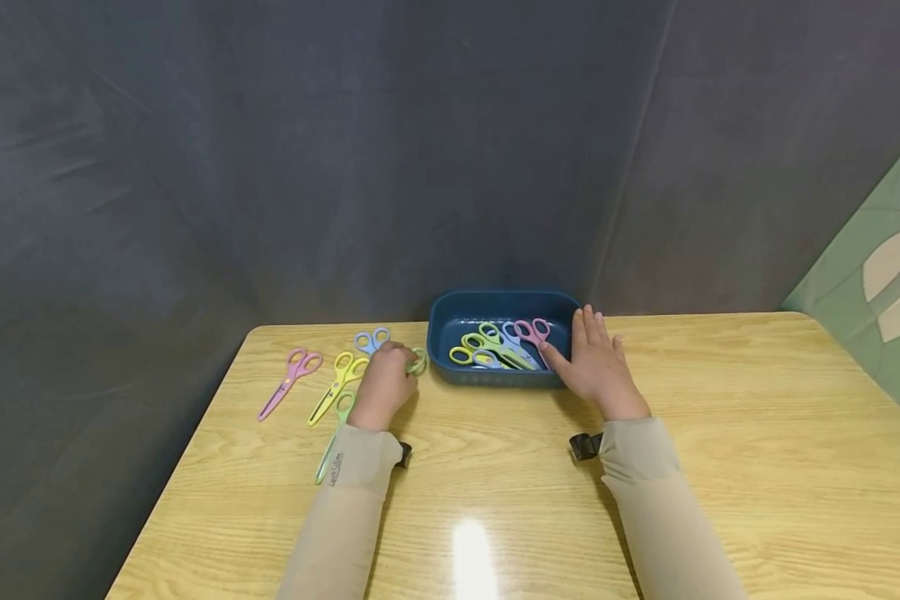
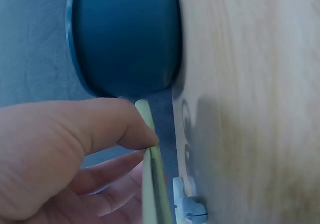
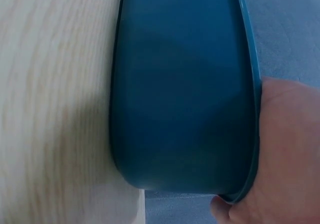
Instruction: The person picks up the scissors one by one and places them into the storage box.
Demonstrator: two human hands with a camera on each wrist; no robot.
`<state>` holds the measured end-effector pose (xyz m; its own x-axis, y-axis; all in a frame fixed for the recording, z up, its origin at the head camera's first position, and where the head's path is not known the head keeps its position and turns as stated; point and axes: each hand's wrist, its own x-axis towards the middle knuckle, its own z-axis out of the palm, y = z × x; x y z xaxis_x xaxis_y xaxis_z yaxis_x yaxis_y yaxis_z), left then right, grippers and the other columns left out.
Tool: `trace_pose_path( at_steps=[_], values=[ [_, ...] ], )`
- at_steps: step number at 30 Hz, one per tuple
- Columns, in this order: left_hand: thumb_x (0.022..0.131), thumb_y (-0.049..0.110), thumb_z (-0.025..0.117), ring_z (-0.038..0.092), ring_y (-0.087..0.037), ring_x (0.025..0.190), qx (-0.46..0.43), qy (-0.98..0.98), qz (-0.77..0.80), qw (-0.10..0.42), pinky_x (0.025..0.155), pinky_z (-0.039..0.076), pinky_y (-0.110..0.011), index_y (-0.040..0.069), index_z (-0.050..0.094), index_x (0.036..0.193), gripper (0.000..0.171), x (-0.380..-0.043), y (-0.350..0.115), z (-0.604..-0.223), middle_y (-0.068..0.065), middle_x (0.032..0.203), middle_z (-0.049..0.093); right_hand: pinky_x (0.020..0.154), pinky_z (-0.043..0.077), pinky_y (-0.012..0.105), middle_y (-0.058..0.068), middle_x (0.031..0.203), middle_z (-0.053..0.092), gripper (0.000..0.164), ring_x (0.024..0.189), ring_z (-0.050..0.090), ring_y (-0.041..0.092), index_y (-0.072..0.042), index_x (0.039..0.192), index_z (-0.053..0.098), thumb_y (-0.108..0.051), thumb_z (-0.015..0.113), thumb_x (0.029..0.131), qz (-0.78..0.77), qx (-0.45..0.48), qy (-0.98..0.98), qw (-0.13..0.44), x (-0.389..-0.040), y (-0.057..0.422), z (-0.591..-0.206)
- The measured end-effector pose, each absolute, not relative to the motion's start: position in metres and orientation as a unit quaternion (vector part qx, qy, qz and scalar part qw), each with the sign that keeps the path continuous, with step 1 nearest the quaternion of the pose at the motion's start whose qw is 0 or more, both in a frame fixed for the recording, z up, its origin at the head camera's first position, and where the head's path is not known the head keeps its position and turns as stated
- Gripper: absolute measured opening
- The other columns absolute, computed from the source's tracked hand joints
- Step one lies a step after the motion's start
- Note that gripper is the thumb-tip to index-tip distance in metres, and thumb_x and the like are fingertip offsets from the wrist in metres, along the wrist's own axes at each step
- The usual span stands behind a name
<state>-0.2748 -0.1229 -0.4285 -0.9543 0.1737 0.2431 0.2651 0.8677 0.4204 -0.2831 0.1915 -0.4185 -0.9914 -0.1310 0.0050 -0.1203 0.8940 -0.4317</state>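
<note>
My left hand [image 1: 387,379] pinches green scissors [image 2: 159,184] between thumb and fingers, just left of the dark blue bin [image 1: 487,379]; in the head view the hand covers most of them. Around it on the table lie pink scissors [image 1: 283,387], yellow scissors [image 1: 336,390], blue scissors [image 1: 372,338] and another green pair [image 1: 328,450], partly under the sleeve. My right hand [image 1: 598,367] rests against the bin's right end, fingers straight, thumb over the rim. Inside the bin, several scissors [image 1: 506,347] in yellow, green, blue and pink lie in a pile.
The wooden table [image 1: 757,450] ends at a dark grey cloth [image 1: 457,150] right behind the bin. A green and beige leaf pattern [image 1: 888,275] borders the right side. Black wrist straps [image 1: 585,447] sit at both cuffs.
</note>
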Motion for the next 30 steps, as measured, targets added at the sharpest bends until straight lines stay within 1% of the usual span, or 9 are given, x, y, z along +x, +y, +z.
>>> trace_pose_path(
  at_steps=[4, 7, 13, 17, 21, 30],
  values=[
    [0.083, -0.009, 0.072, 0.062, -0.043, 0.116, -0.107, -0.958, -0.237, 0.123, 0.099, 0.052, -0.047, -0.007, 0.075, 0.110, 0.027, -0.273, -0.126, -0.426, -0.027, 0.119, 0.066, 0.118, -0.001, 0.066, 0.029, 0.165, -0.003, 0.093, 0.153, -0.003, 0.046, 0.010, 0.158, 0.005, -0.054, 0.044, 0.104, -0.221, -0.064, 0.973, 0.013, -0.282, 0.190, -0.420],
    [0.083, -0.008, 0.073, 0.062, -0.044, 0.115, -0.103, -0.954, -0.246, 0.137, 0.098, 0.052, -0.048, -0.007, 0.074, 0.111, 0.028, -0.273, -0.127, -0.422, -0.029, 0.119, 0.066, 0.118, 0.000, 0.066, 0.029, 0.165, -0.003, 0.093, 0.153, -0.002, 0.046, 0.010, 0.158, 0.005, -0.055, 0.043, 0.104, -0.220, -0.062, 0.973, 0.014, -0.283, 0.190, -0.421],
    [0.085, -0.009, 0.070, 0.060, -0.044, 0.118, -0.100, -0.952, -0.256, 0.135, 0.096, 0.053, -0.048, -0.007, 0.073, 0.115, 0.030, -0.272, -0.126, -0.415, -0.030, 0.124, 0.063, 0.118, 0.000, 0.066, 0.029, 0.165, -0.004, 0.094, 0.153, -0.003, 0.046, 0.010, 0.158, 0.004, -0.057, 0.042, 0.104, -0.222, -0.061, 0.973, 0.018, -0.283, 0.191, -0.419],
    [0.085, -0.008, 0.069, 0.059, -0.046, 0.121, -0.097, -0.952, -0.258, 0.136, 0.099, 0.052, -0.050, -0.006, 0.073, 0.116, 0.031, -0.273, -0.125, -0.412, -0.031, 0.128, 0.062, 0.119, 0.000, 0.066, 0.028, 0.166, -0.004, 0.094, 0.153, -0.004, 0.045, 0.010, 0.158, 0.004, -0.056, 0.043, 0.103, -0.229, -0.061, 0.971, 0.016, -0.284, 0.191, -0.419],
    [0.083, -0.008, 0.068, 0.059, -0.047, 0.120, -0.095, -0.948, -0.262, 0.154, 0.101, 0.049, -0.052, -0.007, 0.073, 0.114, 0.031, -0.272, -0.124, -0.410, -0.032, 0.128, 0.061, 0.119, 0.001, 0.065, 0.028, 0.166, -0.004, 0.093, 0.153, -0.004, 0.045, 0.009, 0.158, 0.004, -0.054, 0.044, 0.104, -0.231, -0.063, 0.971, 0.015, -0.286, 0.192, -0.421],
    [0.081, -0.010, 0.067, 0.058, -0.048, 0.120, -0.092, -0.934, -0.294, 0.182, 0.100, 0.050, -0.052, -0.007, 0.074, 0.113, 0.033, -0.269, -0.111, -0.402, -0.032, 0.128, 0.061, 0.118, 0.000, 0.066, 0.029, 0.165, -0.006, 0.093, 0.153, -0.006, 0.045, 0.010, 0.158, 0.002, -0.054, 0.043, 0.104, -0.231, -0.068, 0.970, 0.020, -0.286, 0.193, -0.421]
  ],
)
